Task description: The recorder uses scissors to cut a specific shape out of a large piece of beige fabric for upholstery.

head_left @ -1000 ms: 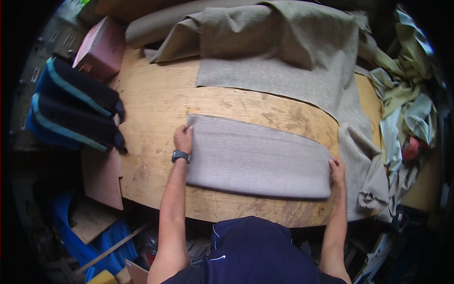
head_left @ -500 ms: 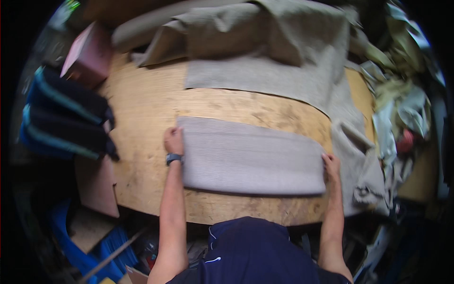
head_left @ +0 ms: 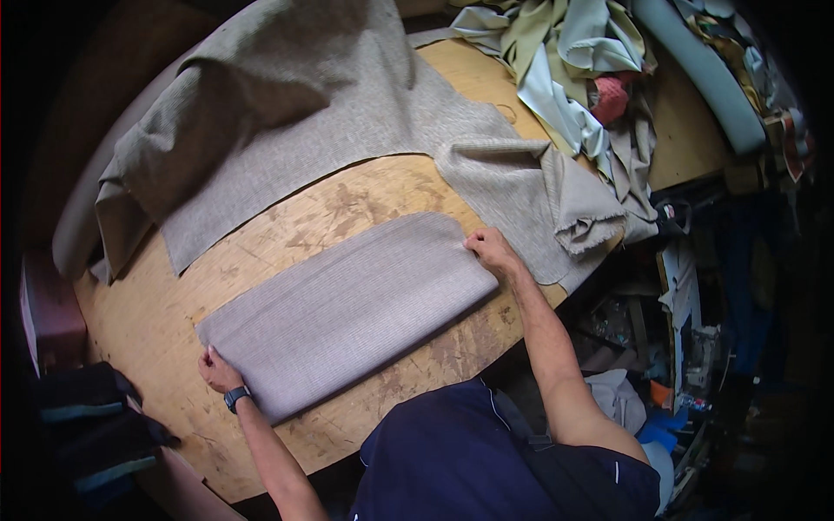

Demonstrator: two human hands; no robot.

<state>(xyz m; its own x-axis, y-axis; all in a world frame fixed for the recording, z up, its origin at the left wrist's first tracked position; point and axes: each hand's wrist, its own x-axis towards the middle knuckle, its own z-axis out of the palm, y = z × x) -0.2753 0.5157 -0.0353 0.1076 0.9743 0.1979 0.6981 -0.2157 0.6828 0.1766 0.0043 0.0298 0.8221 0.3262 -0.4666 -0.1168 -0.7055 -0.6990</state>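
Note:
A folded piece of grey ribbed fabric lies on the wooden table in front of me, its smooth folded edge toward my body. My left hand, with a dark watch on the wrist, pinches the fabric's left end near its far corner. At the opposite end, my right hand has thumb and fingers closed on the edge, also close to the far corner. Between the hands the fabric lies fairly flat, with faint creases along its length.
A large sheet of similar grey fabric is heaped across the far side, trailing to the right. Light and olive scraps pile at the far right beside a red piece. Dark blue-trimmed items sit at the left of the wooden table.
My view has turned toward the right, so the table and fabric appear tilted and more of the right side shows. Both hands keep to the same ends of the folded fabric.

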